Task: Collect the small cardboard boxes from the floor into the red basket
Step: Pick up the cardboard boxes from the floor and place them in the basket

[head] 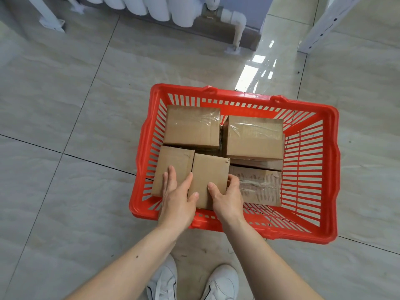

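Head view: one frame, looking down past both forearms at a red basket (331, 169) on the tiled floor (65, 105).
Box in hand: a small plain cardboard box (211, 176) stood at the near side of the basket, between both hands.
Left hand (177, 198): fingers were straight and spread, pressed flat against the box's left side and partly over the neighbouring box (171, 161).
Right hand (227, 195): fingers curled round the box's right edge, thumb on its top face.
Handling estimate: the box looked light and stiff, with a matte, non-slip surface; crushing risk appeared low.
Grasp point: opposite side faces, as held, appeared best.
Basket contents: two taped boxes, one at far left (192, 126) and one at far right (254, 137), sat highest; a box with torn facing (259, 185) lay at near right, with another partly hidden beneath.
Free space: the right strip of the basket floor showed bare.
Floor check: no loose boxes were visible outside the basket.
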`<state>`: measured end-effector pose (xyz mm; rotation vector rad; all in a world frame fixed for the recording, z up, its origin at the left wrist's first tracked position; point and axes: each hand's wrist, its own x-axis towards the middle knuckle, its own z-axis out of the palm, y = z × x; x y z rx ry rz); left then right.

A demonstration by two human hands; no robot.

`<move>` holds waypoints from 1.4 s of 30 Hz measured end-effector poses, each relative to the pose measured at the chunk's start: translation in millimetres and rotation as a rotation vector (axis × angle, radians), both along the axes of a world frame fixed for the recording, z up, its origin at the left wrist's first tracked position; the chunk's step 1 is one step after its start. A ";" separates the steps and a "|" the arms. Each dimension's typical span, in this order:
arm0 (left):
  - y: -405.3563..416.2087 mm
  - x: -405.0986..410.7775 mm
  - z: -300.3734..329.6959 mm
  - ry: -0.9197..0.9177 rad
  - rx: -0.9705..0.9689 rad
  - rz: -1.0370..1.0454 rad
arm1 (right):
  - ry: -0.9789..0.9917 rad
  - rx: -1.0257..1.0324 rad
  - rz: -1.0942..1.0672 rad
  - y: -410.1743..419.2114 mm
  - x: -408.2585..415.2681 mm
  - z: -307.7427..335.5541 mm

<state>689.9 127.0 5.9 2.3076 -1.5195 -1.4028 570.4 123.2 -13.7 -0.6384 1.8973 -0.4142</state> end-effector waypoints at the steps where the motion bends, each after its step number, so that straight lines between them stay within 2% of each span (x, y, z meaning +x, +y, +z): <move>1: -0.7 1.3 -0.4 0.004 0.001 -0.004 | 0.008 -0.005 -0.001 -0.2 2.0 -1.2; 17: -17.0 30.0 0.0 -0.002 -0.018 -0.081 | -0.004 -0.008 -0.079 0.2 34.4 -2.9; 25: -21.4 19.8 5.3 -0.041 0.114 -0.135 | 0.003 0.061 -0.018 -12.1 25.0 2.6; 31: -25.4 17.5 8.7 -0.080 0.135 -0.142 | -0.008 0.083 -0.010 -15.0 20.6 6.2; 36: -16.1 8.2 32.3 -0.048 0.174 -0.169 | 0.011 0.111 -0.068 -3.9 1.4 34.0; 42: -6.0 -30.0 102.7 0.062 0.199 -0.098 | 0.026 0.069 -0.230 14.1 -39.4 106.5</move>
